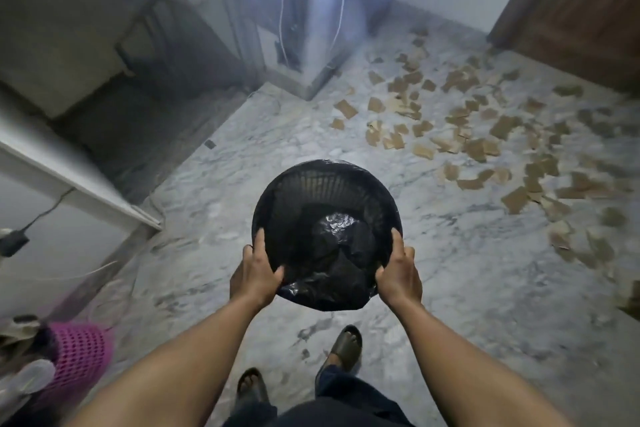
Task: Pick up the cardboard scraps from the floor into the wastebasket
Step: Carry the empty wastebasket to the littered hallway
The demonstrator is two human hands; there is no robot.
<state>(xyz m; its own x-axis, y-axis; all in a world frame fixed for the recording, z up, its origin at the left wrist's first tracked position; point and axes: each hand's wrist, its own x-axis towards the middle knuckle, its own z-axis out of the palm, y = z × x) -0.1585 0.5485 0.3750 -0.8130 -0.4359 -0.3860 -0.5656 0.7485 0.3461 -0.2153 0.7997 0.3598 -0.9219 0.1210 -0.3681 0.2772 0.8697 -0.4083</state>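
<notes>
Head view
Left hand: grips the near-left rim of the wastebasket. The fingers are curled along the outside of the rim and the thumb is hooked over it to the inside.
Right hand: grips the near-right rim the same way, with the forefinger laid up the outer edge and the thumb bent in over the rim.
Wastebasket: round and dark with a slatted wall, held between both hands with its mouth facing the camera. It is lined with a black plastic bag that lies crumpled inside and is folded over the rim.
Cardboard scraps: many brown pieces are scattered on the marble floor, beyond and to the right of the wastebasket and well apart from it.
Sandals: on the floor on the near side of the wastebasket.
Pink basket: far to the left of the wastebasket. Its contents are blurred.
Hidden or unclear: most fingers of both hands lie out of sight behind the rim and the bag. The scraps farthest right of the wastebasket are smeared by blur, and the wall area beyond it is hazy.
</notes>
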